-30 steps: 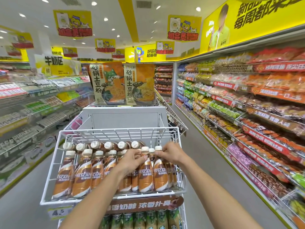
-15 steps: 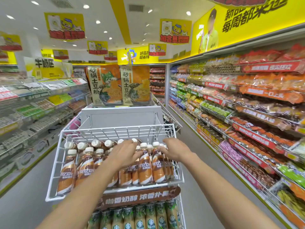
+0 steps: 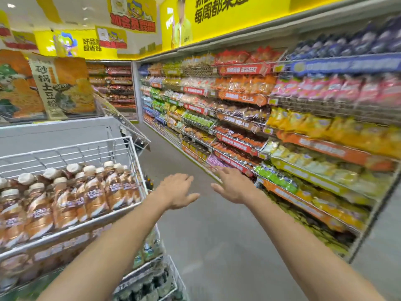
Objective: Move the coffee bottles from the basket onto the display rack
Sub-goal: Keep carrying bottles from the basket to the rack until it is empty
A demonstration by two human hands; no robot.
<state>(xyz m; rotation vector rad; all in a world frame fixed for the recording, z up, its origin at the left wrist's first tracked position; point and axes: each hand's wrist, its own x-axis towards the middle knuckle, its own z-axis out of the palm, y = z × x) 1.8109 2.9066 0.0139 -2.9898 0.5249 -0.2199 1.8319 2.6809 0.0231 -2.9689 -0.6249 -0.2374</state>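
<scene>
Head camera looks along a shop aisle, with some motion blur. Both arms reach forward over the grey floor (image 3: 217,235). The left hand (image 3: 175,191) and the right hand (image 3: 233,185) hover side by side, near each other but apart, backs toward the camera. The fingers of both are straight and spread, holding nothing. The coffee bottles (image 3: 93,196), brown-labelled with pale caps, stand upright in rows inside the white wire rack (image 3: 132,153) at left, apart from both hands. A lower tier beneath holds green-labelled bottles (image 3: 149,248). Snack shelves (image 3: 282,137) line the aisle's right side.
</scene>
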